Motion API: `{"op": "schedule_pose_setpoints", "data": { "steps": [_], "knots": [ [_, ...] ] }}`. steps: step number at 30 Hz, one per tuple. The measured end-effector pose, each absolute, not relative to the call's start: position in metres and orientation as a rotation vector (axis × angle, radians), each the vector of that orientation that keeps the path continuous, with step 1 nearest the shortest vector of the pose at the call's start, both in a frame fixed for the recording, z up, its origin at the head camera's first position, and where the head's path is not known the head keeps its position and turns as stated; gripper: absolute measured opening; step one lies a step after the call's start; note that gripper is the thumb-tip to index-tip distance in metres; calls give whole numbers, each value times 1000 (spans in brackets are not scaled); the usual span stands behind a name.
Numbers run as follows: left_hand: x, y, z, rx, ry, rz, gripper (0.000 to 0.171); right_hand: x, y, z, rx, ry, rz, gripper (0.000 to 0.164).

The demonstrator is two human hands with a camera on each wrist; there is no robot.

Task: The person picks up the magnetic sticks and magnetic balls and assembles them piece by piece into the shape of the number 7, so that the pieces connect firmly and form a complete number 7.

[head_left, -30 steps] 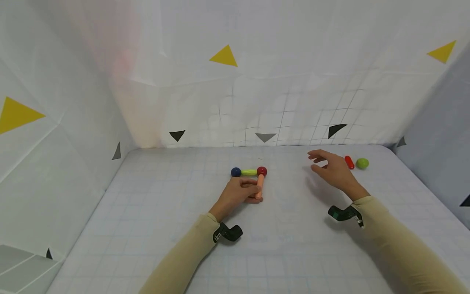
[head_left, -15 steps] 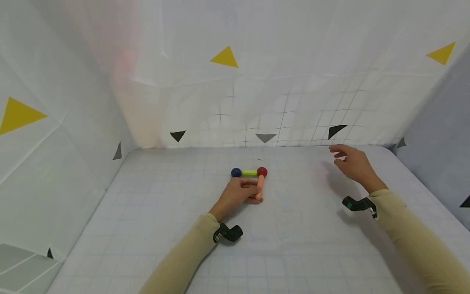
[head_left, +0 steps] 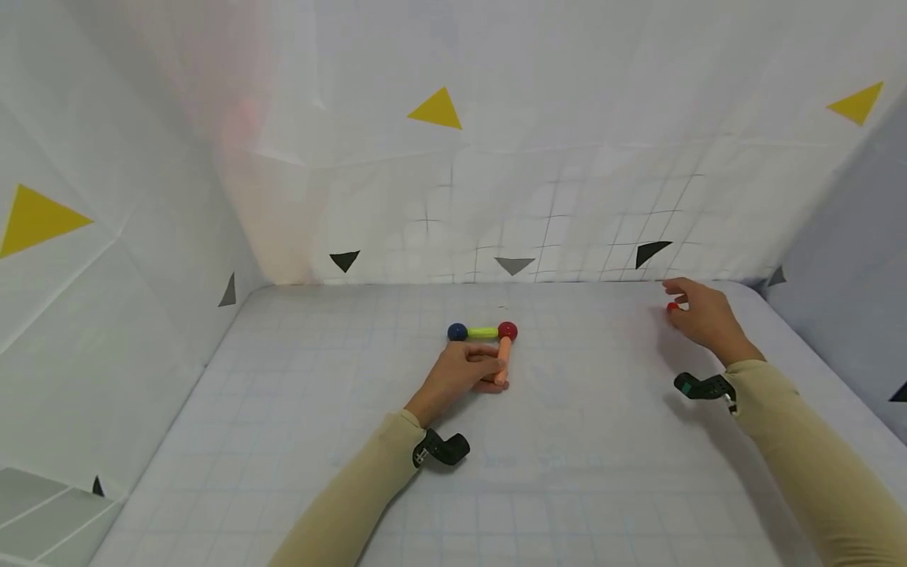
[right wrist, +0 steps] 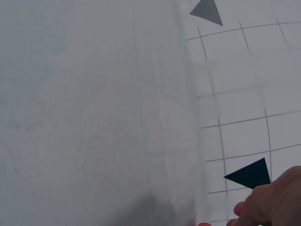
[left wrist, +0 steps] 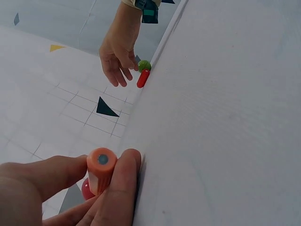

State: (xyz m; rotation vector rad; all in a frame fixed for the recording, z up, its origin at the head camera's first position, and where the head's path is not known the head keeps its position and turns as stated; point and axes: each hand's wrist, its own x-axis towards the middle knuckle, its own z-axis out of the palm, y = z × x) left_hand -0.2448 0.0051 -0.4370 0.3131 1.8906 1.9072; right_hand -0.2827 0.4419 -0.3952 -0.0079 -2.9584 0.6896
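Note:
My left hand (head_left: 457, 374) pinches an orange magnetic rod (head_left: 504, 361), with the thumb and fingers on either side in the left wrist view. Its far end meets a dark red ball (head_left: 507, 331). From that ball a yellow-green rod (head_left: 483, 333) runs left to a dark blue ball (head_left: 457, 331). At the far right, my right hand (head_left: 707, 319) hovers over a red rod (left wrist: 143, 78), its fingers loosely bent and apart in the left wrist view. The red rod lies beside a green ball (left wrist: 144, 65), which the hand hides in the head view.
A white sheet with faint grid lines covers the table (head_left: 567, 472). White walls with yellow and dark triangle markers stand at the back and sides; the back wall (head_left: 567, 197) is close behind the right hand. Each wrist carries a dark camera mount (head_left: 441, 449).
My right hand has moved right and slightly back, from beside the red rod to over it, covering the green ball. The left hand stays still with the orange rod.

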Motion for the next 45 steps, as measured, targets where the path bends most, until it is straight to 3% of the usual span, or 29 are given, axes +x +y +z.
{"op": "schedule_pose_setpoints", "data": {
  "steps": [22, 45],
  "knots": [
    [-245, 5, -438, 277, 1916, 1873, 37, -287, 447, -415, -82, -3089, 587, 37],
    [-248, 9, -439, 272, 1951, 1853, 38, -280, 442, -415, -135, -3074, 780, 56]
  ]
}}
